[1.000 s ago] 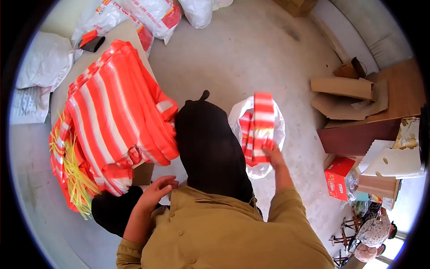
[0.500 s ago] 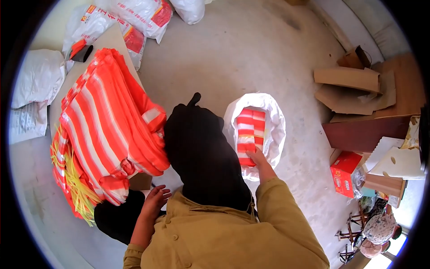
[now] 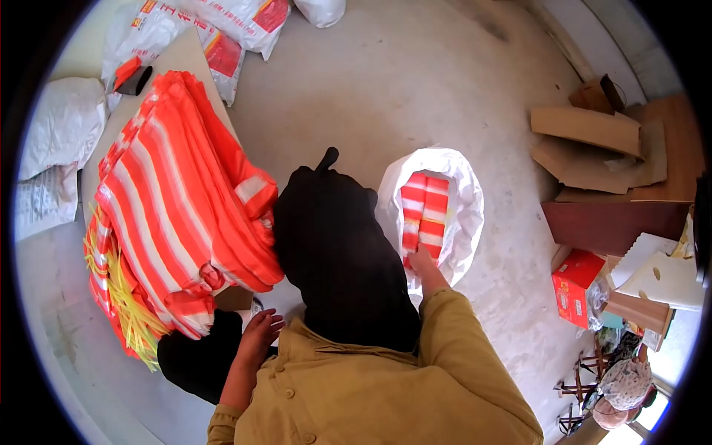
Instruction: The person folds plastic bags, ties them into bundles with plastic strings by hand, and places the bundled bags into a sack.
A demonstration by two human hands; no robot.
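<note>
Two folded red-and-white striped bundles point(image 3: 424, 208) lie side by side inside an open white sack point(image 3: 469, 215). My right hand point(image 3: 424, 263) reaches over the sack's near edge, its fingers closed at the near end of the bundles; the fingertips are partly hidden there. My left hand point(image 3: 261, 330) rests by my left leg with its fingers apart and nothing in it. Beyond it on the left is a large pile of striped red-and-white material point(image 3: 170, 200), with yellow strips point(image 3: 132, 319) hanging at its lower left.
White printed bags point(image 3: 222, 52) stand at the upper left. Cardboard pieces point(image 3: 593, 141) lie at the right, above a dark red panel point(image 3: 615, 222). Below are a red box point(image 3: 575, 285) and clutter with a patterned round item point(image 3: 625, 382). Bare floor point(image 3: 386, 81) spans the upper middle.
The striped bundle in my right hand has gone down from above the sack into it, beside the other one. My left hand has shifted slightly, and the view has moved.
</note>
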